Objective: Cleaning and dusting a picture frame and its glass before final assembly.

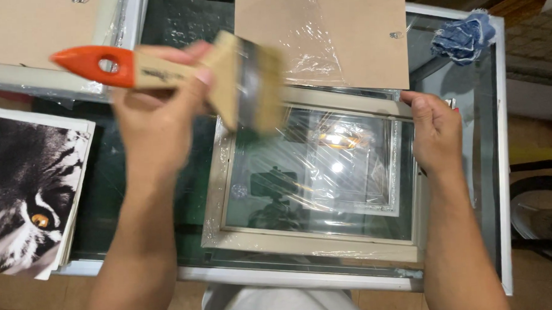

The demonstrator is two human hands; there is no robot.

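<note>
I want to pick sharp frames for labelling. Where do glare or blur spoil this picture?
Head view: bright lamp glare sits on the glass of the picture frame, and the plastic wrap adds streaky reflections. The brush bristles in the left hand are motion-blurred. The right hand at the frame's edge is sharp.
</note>
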